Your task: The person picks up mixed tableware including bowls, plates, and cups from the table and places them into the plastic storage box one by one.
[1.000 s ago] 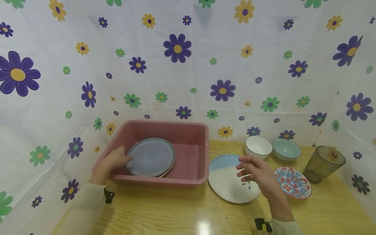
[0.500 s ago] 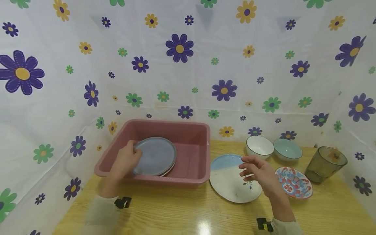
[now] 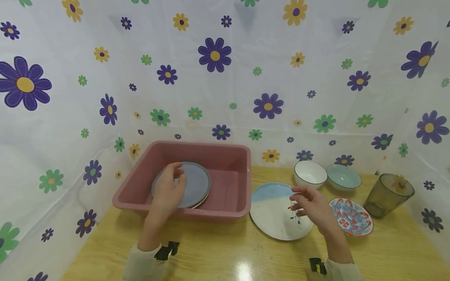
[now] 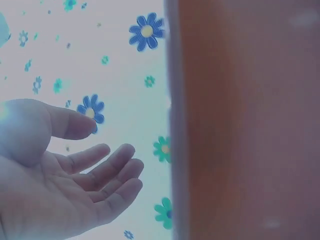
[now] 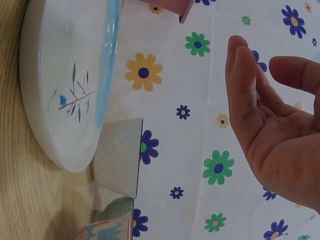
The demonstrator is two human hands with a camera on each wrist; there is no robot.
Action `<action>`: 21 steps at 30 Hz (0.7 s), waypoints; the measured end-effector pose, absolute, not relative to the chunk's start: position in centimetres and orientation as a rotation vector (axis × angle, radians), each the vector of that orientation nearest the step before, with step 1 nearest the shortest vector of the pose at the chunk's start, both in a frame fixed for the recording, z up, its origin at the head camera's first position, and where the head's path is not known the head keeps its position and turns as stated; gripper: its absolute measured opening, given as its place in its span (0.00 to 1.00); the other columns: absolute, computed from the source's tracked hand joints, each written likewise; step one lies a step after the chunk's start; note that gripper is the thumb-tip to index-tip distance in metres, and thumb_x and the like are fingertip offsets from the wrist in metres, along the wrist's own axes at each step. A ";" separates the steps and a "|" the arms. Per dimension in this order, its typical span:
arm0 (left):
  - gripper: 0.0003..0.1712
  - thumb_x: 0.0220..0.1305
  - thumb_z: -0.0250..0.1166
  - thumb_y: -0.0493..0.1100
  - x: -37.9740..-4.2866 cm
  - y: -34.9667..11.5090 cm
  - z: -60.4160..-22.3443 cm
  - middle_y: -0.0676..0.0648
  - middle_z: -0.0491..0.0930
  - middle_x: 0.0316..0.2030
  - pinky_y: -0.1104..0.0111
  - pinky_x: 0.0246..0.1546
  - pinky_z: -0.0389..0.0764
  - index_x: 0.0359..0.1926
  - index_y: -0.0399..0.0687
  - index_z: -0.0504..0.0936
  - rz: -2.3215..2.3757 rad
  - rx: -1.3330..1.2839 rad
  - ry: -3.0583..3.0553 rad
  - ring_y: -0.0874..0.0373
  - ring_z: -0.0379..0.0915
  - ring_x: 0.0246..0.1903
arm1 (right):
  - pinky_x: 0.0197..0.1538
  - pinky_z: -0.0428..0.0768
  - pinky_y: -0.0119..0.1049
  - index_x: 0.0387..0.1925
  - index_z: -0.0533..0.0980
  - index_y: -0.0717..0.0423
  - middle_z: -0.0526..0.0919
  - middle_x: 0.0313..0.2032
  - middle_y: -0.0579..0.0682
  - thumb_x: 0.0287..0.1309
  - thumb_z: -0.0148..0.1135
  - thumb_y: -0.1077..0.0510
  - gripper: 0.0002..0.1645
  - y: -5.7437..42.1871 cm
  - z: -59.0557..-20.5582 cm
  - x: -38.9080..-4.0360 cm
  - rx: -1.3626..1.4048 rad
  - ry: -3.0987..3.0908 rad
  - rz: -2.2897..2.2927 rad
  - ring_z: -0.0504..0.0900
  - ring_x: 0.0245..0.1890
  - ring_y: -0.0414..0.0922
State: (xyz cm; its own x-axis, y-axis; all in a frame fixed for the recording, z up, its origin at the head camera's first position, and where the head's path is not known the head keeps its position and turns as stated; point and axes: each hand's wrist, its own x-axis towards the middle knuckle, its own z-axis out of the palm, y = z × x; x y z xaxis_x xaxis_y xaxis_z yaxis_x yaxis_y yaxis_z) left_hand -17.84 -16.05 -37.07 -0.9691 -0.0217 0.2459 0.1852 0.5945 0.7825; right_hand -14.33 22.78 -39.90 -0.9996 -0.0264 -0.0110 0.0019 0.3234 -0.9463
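My left hand (image 3: 168, 191) hovers over the near left part of the pink basin (image 3: 225, 212), its fingers loosely bent around nothing. Beneath it in the head view, a grey-blue plate (image 3: 197, 183) lies in the basin on top of a paler plate whose edge peeks out; the hand hides their left part. In the left wrist view the left hand (image 4: 85, 175) has its palm and fingers relaxed, beside the basin wall (image 4: 250, 120). My right hand (image 3: 314, 208) is held above the right side of a white plate with a blue band (image 3: 270, 214), fingers loosely bent and holding nothing.
Right of the plate stand a white bowl (image 3: 310, 173), a pale green bowl (image 3: 343, 177), a red-and-blue patterned dish (image 3: 351, 218) and a tinted glass (image 3: 386, 195). A flowered curtain (image 3: 197, 78) closes off the back and sides of the wooden table (image 3: 207, 249).
My left hand has left the plate's left edge in the basin and moved right and toward me, its fingers loosening. The right hand stays nearly still above the white and blue plate.
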 end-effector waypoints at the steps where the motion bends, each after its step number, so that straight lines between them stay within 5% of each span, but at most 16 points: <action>1: 0.24 0.74 0.53 0.41 -17.8 -15.8 -37.0 0.36 0.76 0.56 0.49 0.55 0.75 0.67 0.39 0.66 -1.307 -0.159 -2.583 0.43 0.71 0.58 | 0.36 0.84 0.35 0.60 0.69 0.68 0.79 0.47 0.66 0.72 0.50 0.62 0.19 22.8 -39.9 -14.3 -0.028 2.563 -1.788 0.84 0.35 0.47; 10: 0.22 0.73 0.55 0.38 -16.8 -15.3 -36.8 0.36 0.77 0.55 0.46 0.58 0.74 0.65 0.39 0.68 -1.336 -0.262 -2.535 0.43 0.72 0.58 | 0.33 0.83 0.39 0.61 0.69 0.67 0.78 0.52 0.68 0.67 0.51 0.61 0.23 22.8 -40.7 -14.7 0.011 2.828 -1.332 0.84 0.34 0.49; 16: 0.21 0.72 0.56 0.36 -16.0 -15.2 -36.8 0.37 0.79 0.52 0.50 0.55 0.75 0.64 0.38 0.70 -1.315 -0.326 -2.493 0.44 0.74 0.54 | 0.53 0.77 0.58 0.60 0.68 0.72 0.75 0.55 0.73 0.64 0.52 0.61 0.26 23.1 -41.3 -15.0 0.034 2.957 -0.995 0.77 0.53 0.66; 21: 0.21 0.71 0.57 0.36 -16.0 -14.8 -36.7 0.36 0.79 0.52 0.49 0.54 0.77 0.63 0.38 0.70 -1.291 -0.366 -2.502 0.44 0.74 0.53 | 0.56 0.75 0.61 0.62 0.65 0.75 0.73 0.57 0.75 0.63 0.51 0.61 0.29 23.4 -41.9 -15.0 0.062 2.965 -0.872 0.73 0.58 0.69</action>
State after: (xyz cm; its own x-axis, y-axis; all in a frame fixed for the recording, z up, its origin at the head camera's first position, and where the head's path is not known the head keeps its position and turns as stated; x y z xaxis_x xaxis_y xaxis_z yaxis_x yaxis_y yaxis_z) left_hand -15.96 -14.84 -36.70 -0.9221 0.0861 0.3773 0.3575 0.5633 0.7449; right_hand -15.01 23.38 -41.88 -0.9979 0.0241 -0.0597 0.0526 0.8403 -0.5396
